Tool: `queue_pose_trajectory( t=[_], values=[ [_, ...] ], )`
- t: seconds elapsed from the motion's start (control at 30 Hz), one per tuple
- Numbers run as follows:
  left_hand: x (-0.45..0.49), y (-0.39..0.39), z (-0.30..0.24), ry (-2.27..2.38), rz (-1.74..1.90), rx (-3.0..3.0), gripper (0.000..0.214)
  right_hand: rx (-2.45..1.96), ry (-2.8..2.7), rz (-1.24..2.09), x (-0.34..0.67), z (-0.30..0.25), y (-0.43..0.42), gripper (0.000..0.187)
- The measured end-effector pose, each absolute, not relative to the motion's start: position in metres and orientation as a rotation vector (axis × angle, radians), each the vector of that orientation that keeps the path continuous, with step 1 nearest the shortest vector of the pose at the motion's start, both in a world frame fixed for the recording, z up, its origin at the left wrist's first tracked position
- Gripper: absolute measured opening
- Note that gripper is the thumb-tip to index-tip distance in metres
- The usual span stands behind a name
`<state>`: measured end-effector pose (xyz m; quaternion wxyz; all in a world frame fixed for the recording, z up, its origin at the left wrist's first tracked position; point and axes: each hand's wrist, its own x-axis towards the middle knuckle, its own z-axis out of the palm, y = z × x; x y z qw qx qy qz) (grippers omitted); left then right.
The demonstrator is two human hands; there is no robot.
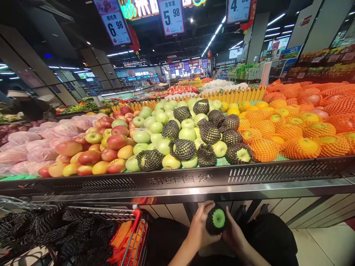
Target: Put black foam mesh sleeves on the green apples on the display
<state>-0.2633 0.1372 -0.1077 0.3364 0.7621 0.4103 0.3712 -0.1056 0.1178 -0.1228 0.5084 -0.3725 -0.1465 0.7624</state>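
Black foam netting [211,228] is sleeving a green apple [219,218] at bottom centre, left hand [200,226] and right hand [235,233] curling fingers tightly around it below the fruit display [166,144]; uneven tugging is likely risking a tear or drop.

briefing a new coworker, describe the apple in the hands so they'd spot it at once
Start at the long fruit display and drop below its metal front edge. There the left hand and right hand cup one green apple in black foam netting, the only netted apple off the display.
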Motion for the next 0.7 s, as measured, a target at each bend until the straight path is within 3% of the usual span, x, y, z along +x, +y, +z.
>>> queue_pose_trajectory(
  t=[0.1, 0.3, 0.7],
  values=[
    [-0.268, 0.136, -0.111, 1.109, 1.022, 2.025, 0.094, -0.724, -0.531, 1.905, -0.108, -0.116, 0.115, 0.06],
    [-0.277, 0.138, -0.108, 0.857, 1.083, 2.143, 0.098, -0.8, -0.668, 1.799, -0.11, -0.097, 0.11, 0.045],
    [-0.283, 0.145, -0.13, 0.789, 0.786, 1.949, 0.108, -1.044, -0.783, 1.78, -0.092, -0.099, 0.107, 0.044]
  ],
)
